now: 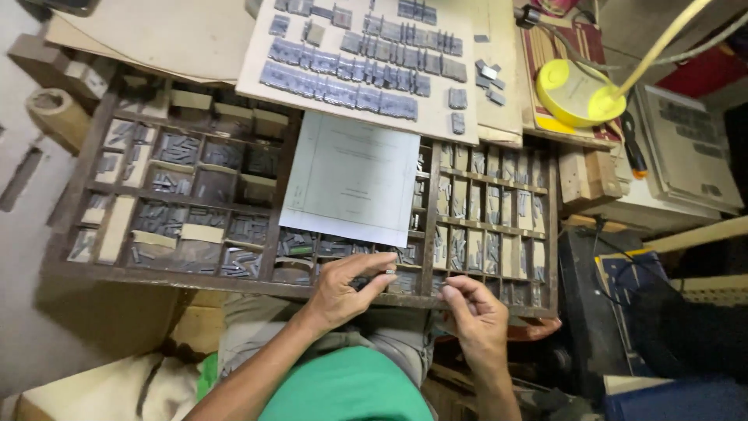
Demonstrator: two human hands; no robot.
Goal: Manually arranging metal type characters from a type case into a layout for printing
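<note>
I'm picking metal type [387, 270] with my left hand [343, 290], fingers clamped; right hand [477, 316], fingers curled together, at the type case [234, 282] front edge; next needs careful placement.

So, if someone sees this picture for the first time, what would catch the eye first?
Probably the wide wooden type case, its many small compartments filled with grey metal type, with a white paper sheet lying across its middle. At its near edge, the left hand pinches a small metal piece, the right hand beside it. Above, rows of set type lie on a pale board, with a yellow lamp at upper right.
</note>
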